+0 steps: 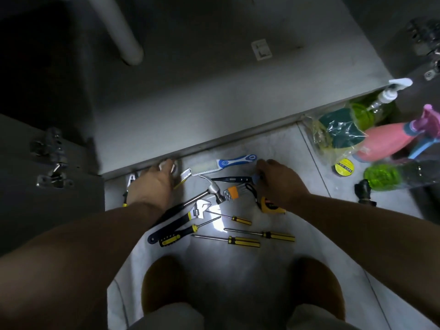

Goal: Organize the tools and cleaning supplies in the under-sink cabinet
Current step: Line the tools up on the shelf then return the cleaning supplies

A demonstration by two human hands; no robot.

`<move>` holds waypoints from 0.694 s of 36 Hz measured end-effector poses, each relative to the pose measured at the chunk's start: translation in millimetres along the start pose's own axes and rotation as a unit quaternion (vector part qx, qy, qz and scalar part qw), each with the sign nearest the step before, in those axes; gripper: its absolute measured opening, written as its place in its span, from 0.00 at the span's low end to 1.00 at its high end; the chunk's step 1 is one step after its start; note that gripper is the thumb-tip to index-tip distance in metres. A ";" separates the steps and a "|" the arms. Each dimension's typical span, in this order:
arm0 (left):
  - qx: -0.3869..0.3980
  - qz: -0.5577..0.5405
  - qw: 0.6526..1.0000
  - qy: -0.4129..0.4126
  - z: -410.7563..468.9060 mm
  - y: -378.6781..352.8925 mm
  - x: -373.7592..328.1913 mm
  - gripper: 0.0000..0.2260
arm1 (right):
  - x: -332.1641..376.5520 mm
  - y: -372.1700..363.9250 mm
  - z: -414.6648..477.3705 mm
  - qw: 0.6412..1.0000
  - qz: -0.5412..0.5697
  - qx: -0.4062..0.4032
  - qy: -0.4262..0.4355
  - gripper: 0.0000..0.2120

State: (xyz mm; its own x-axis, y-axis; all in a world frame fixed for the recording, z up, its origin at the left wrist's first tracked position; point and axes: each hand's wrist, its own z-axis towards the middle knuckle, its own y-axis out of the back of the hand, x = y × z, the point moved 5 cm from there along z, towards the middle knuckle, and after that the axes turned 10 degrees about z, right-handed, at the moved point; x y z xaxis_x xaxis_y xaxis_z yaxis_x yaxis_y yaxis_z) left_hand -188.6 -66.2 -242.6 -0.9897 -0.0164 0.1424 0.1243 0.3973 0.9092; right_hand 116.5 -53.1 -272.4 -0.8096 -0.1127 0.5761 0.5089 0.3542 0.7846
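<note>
I see left hand (152, 184) grasping white roll (164, 165) by far cabinet edge (238, 136); right hand (281, 182) pinching black tester pen (231, 179).

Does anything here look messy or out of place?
Yes. The hammer, adjustable wrench, screwdrivers and hex keys lie criss-crossed on the floor tiles in front of the cabinet, whose floor holds none of them.
</note>
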 end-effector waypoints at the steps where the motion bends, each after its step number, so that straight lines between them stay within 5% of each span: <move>1: 0.003 0.000 1.000 0.012 2.2 -1.4 3.1 0.17 | -3.0 0.1 -4.9 1.000 0.024 -0.009 -0.013 0.07; 8: 0.024 -0.069 0.997 0.037 22.5 -5.3 0.3 0.09 | -26.3 16.7 -26.1 0.986 0.109 -0.090 -0.094 0.06; 14: 0.031 -0.126 0.989 0.066 24.4 -14.5 -3.2 0.15 | -51.4 45.4 -10.7 0.968 0.108 -0.165 -0.155 0.02; 25: 0.032 -0.113 0.989 0.094 27.6 -5.8 1.4 0.11 | -66.9 53.9 -6.2 0.968 0.080 -0.167 -0.167 0.06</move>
State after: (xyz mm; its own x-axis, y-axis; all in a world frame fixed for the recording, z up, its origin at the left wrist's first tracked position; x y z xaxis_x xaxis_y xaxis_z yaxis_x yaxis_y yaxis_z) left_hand -192.7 -43.3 -258.5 -0.9599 -0.2798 0.0136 -0.1099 0.4207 0.9005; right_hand 199.9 -32.2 -267.2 -0.7340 0.2459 0.6331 0.6561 0.0157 0.7545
